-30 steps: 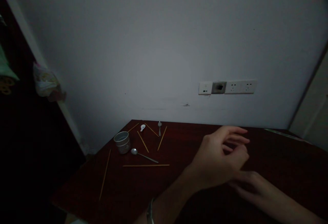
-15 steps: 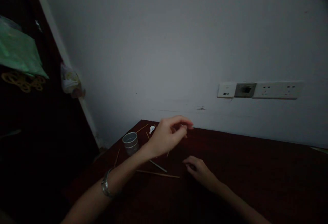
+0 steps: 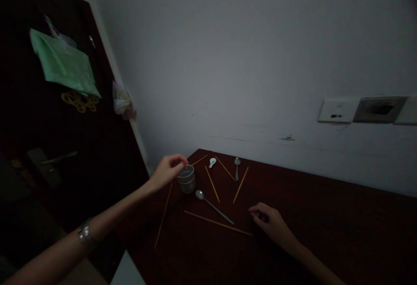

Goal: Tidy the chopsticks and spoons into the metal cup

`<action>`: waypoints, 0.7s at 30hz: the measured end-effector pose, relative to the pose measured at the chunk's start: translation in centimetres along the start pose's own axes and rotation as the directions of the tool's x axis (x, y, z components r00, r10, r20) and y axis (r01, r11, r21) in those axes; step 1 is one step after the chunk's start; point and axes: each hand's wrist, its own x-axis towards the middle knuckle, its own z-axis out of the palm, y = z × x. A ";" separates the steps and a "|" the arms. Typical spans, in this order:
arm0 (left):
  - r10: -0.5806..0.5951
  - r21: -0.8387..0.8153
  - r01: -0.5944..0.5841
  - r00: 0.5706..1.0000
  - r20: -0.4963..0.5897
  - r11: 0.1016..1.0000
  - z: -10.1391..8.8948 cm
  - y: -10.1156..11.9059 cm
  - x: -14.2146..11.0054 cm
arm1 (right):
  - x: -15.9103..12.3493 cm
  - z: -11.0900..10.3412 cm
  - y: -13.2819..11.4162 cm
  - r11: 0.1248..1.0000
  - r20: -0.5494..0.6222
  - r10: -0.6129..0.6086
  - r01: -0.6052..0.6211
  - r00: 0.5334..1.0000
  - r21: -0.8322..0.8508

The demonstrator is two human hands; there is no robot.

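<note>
My left hand point(image 3: 167, 171) reaches to the small metal cup point(image 3: 186, 179) near the table's left corner, fingers curled at its rim, thumb and fingertips pinched together. My right hand point(image 3: 271, 222) rests on the dark red table point(image 3: 325, 224), fingers curled loosely at the end of a long chopstick point(image 3: 217, 223). A metal spoon point(image 3: 213, 205) lies between the cup and that chopstick. Beyond lie several more chopsticks point(image 3: 211, 183), a small white spoon point(image 3: 212, 162) and a second metal spoon point(image 3: 237, 167). Another chopstick point(image 3: 163, 215) lies along the left edge.
A white wall with a row of sockets point(image 3: 368, 110) stands behind the table. A dark door point(image 3: 48, 146) with a handle, a green bag point(image 3: 63, 61) and a hanging pouch point(image 3: 121, 99) is at the left. The scene is dim.
My left hand has swung left from above the table's middle to the cup's rim. My right hand has stayed low on the table. The camera has turned left and closer.
</note>
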 end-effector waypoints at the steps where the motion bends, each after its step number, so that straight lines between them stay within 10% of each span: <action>1: -0.011 0.027 0.012 0.999 -0.030 1.000 -0.5 -1.2 -0.1 | 0.1 0.1 -0.2 1.000 0.020 -0.011 0.011 1.000 0.000; 11: -0.280 0.409 0.273 0.959 -0.045 0.870 -1.3 -14.9 -1.1 | 0.5 0.9 -1.7 0.995 0.232 -0.096 0.097 0.968 0.006; 21: -0.533 0.486 0.443 0.844 0.057 0.754 0.8 -19.1 -1.4 | 1.4 3.2 -6.2 0.970 0.307 -0.215 0.239 0.927 -0.043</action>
